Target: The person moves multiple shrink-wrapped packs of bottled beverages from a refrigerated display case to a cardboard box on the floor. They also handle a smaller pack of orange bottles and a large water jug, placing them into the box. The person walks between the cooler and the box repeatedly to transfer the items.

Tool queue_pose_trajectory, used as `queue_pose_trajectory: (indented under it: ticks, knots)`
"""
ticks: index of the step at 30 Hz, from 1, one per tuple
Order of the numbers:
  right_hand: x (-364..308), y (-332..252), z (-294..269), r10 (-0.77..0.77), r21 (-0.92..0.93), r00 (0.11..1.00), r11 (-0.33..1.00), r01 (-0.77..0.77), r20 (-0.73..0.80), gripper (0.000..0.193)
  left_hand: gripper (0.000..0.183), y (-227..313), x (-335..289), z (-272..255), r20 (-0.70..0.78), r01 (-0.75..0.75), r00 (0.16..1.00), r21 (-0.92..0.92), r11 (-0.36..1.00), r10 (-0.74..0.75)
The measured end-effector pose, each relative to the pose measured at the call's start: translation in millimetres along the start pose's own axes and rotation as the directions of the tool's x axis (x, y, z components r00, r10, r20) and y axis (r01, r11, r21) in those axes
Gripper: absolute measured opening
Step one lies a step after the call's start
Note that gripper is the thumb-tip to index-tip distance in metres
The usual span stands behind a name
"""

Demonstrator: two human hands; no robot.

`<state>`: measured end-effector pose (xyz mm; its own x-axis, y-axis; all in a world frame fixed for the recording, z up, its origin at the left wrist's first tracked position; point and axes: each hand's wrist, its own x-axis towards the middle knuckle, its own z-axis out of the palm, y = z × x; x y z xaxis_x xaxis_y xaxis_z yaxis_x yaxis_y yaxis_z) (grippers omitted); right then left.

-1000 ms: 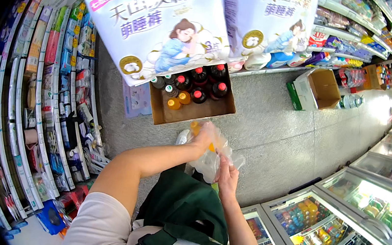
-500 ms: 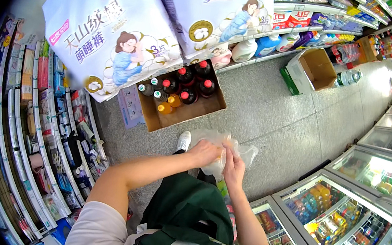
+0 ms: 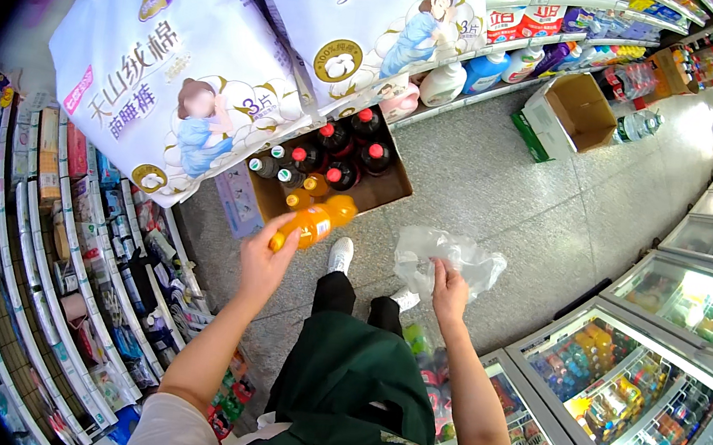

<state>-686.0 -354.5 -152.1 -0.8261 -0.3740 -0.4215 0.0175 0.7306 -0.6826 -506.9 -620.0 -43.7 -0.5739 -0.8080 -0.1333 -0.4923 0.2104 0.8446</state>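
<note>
My left hand (image 3: 261, 260) grips an orange drink bottle (image 3: 320, 222) near its cap end, holding it tilted over the front edge of an open cardboard box (image 3: 389, 193). Inside the box stand dark bottles with red caps (image 3: 343, 175), a few grey-capped bottles (image 3: 264, 166) and orange bottles (image 3: 298, 200). Over to the right, my right hand (image 3: 450, 292) pinches a crumpled sheet of clear plastic wrap (image 3: 485, 269), which hangs loose above the floor.
Large white packs (image 3: 187, 74) overhang the box at upper left. Shelving (image 3: 88, 277) runs along my left, and glass-door coolers (image 3: 617, 365) along my right. Farther off, an open carton (image 3: 579, 117) sits on the floor beside wrapped clear bottles (image 3: 638, 125).
My hands have come apart. The left has moved left and now holds an orange bottle by the box; the right has shifted slightly right, keeping the plastic wrap.
</note>
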Motion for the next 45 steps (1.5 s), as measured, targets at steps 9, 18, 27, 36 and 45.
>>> queue_pose_trajectory:
  ticks: [9,18,27,36,45]
  knots:
    - [6.8,43.7,-0.9,0.096,0.148,0.987,0.986,-0.076,-0.128,0.028,0.035,-168.5,66.9,121.5,0.185,-0.185,0.978,0.537,0.823,0.100]
    - [-2.7,35.8,-37.2,0.227,0.210,0.953,0.960,-0.185,-0.199,0.028,0.051,-160.7,75.6,161.3,0.233,-0.072,0.947,0.822,0.565,-0.219]
    - [-23.9,38.7,-67.2,0.123,0.249,0.968,0.966,-0.066,-0.218,0.026,0.133,83.8,-31.4,209.1,0.733,-0.597,0.639,0.282,0.751,0.232]
    - [-67.1,31.4,-182.9,-0.028,0.365,0.882,0.904,0.223,-0.471,0.038,0.055,148.2,-76.7,322.9,0.716,-0.728,0.506,0.057,0.683,0.481]
    - [-127.4,113.8,-261.5,0.252,0.528,0.803,0.845,0.090,-0.540,0.044,0.029,188.3,21.6,460.7,0.591,-0.084,0.781,-0.220,0.972,0.202]
